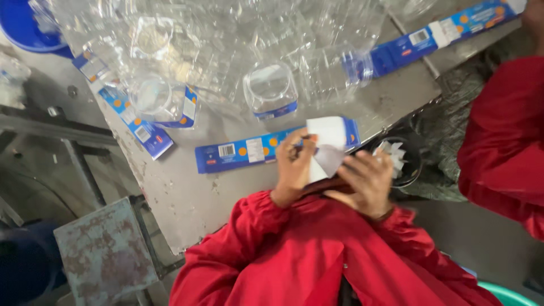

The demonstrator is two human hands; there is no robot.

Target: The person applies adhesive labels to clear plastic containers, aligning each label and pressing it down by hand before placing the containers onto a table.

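From the head camera we count two hands of our own, both in red sleeves: our left hand [292, 167] pinches the near edge of a white label backing sheet [326, 144] between thumb and fingers, and our right hand [365, 181] curls its fingers round the same sheet's lower, folded part, so both are closed on it. The sheet lies over the right end of one long blue label strip [238, 153] that rests flat on the grey metal table [187, 198], just in front of our chest. We count three more blue strips: one [139, 127] slanting off the left edge, one [445, 31] along the far right edge, and a shorter one [181, 110] wrapped on a clear plastic jar [156, 96]. A second jar [271, 90] with a blue band stands just beyond the sheet, and a heap of clear containers [226, 34], too jumbled to count, fills the far side. A black bin [405, 164] with white scraps sits right of our hands. Another person's red sleeve [504, 136] fills the right edge; a rusty stool [105, 255] stands lower left.
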